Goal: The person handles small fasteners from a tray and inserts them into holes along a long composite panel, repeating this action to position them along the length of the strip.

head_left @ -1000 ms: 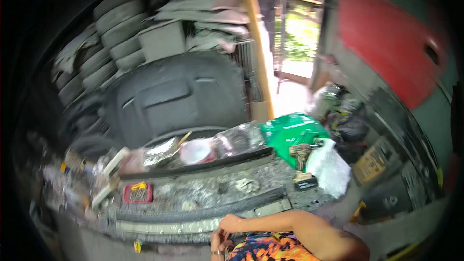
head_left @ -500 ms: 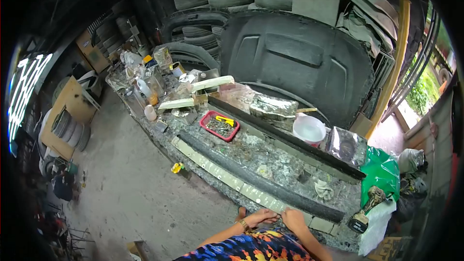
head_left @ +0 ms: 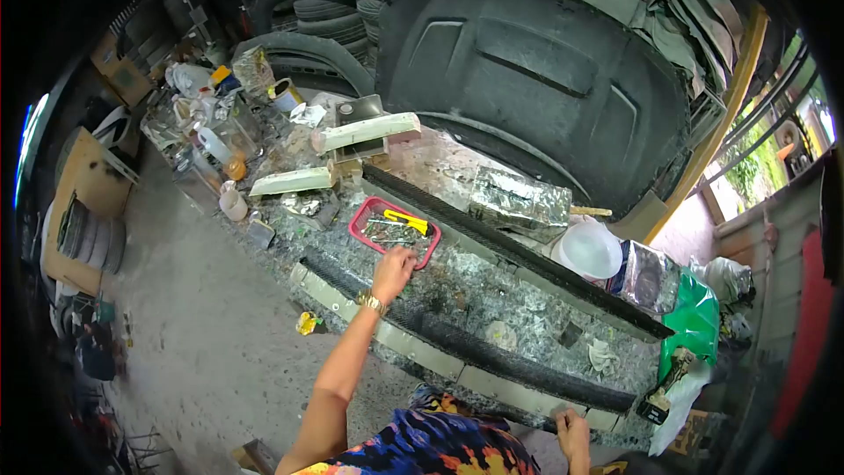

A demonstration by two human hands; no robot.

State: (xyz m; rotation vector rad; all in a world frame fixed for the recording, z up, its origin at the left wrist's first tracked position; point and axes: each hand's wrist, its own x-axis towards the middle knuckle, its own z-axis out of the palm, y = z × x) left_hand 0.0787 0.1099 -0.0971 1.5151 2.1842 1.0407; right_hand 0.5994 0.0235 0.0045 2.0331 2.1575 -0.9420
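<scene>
My left hand [head_left: 393,271], with a gold watch on the wrist, is at the near edge of a red plastic tray [head_left: 355,222]. Its fingers are bent together, and whatever they hold is hidden. Inside the tray lie a yellow utility knife [head_left: 415,222] and many small metal pieces. Beneath the left forearm runs a long black textured strip [head_left: 492,358], set along a pale mould [head_left: 510,391]. My right hand [head_left: 571,433] is closed at the front edge of that mould, near its right end. I cannot make out anything in its fingers.
A second black strip [head_left: 527,266] lies farther back. Behind it are a white bucket [head_left: 589,251] and a foil-wrapped block [head_left: 523,196]. Bottles and cans crowd the left end. A green plastic bag [head_left: 690,312] and a cordless tool [head_left: 664,391] are at right.
My left hand has left the mould's front edge and moved up and left to the red tray. My right hand has shifted slightly right and down along the edge. The view has tilted.
</scene>
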